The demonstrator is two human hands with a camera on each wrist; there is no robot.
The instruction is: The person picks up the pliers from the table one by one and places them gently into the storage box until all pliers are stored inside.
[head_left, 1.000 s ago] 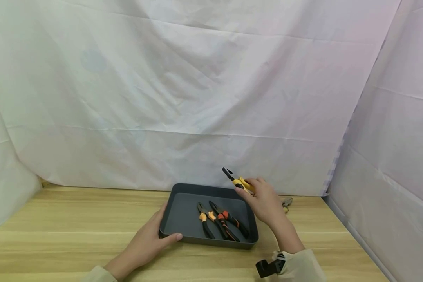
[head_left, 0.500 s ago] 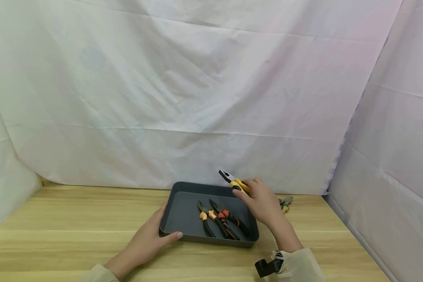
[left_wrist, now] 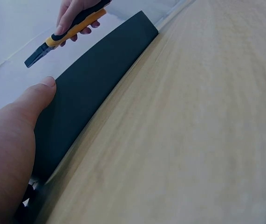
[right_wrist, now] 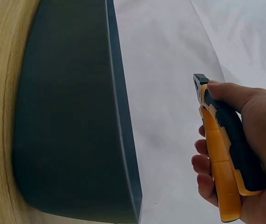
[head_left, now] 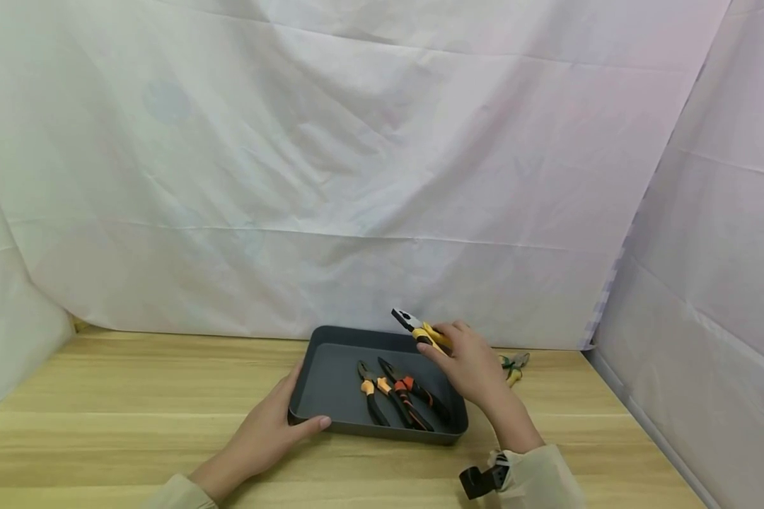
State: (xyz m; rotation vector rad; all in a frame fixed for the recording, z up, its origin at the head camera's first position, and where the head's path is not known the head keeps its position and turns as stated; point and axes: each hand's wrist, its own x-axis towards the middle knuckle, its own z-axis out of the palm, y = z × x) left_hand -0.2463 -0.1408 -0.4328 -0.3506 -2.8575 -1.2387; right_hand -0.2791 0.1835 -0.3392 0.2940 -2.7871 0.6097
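My right hand (head_left: 474,364) grips combination pliers (head_left: 420,331) with yellow and black handles, held above the right back part of the dark grey tray (head_left: 325,378). Their metal head points up and left, and the right wrist view shows the fingers curled round both handles (right_wrist: 221,168). At the tray's left front corner my left hand (head_left: 270,428) holds on, thumb over the front rim and fingers along the left side, partly hidden. Inside the tray lie orange-and-black pliers (head_left: 374,403) and, beside them on the right, red-and-black long-nose pliers (head_left: 420,396).
Green-and-yellow pliers (head_left: 514,366) lie on the wooden table (head_left: 134,403) right of the tray, partly hidden behind my right hand. White cloth (head_left: 229,177) hangs along the back and both sides. A black wrist camera (head_left: 484,481) sits at my right cuff.
My right hand has moved slightly left and down with the yellow-and-black pliers, uncovering more of the green-and-yellow pliers. My left hand and the tray stay in place.
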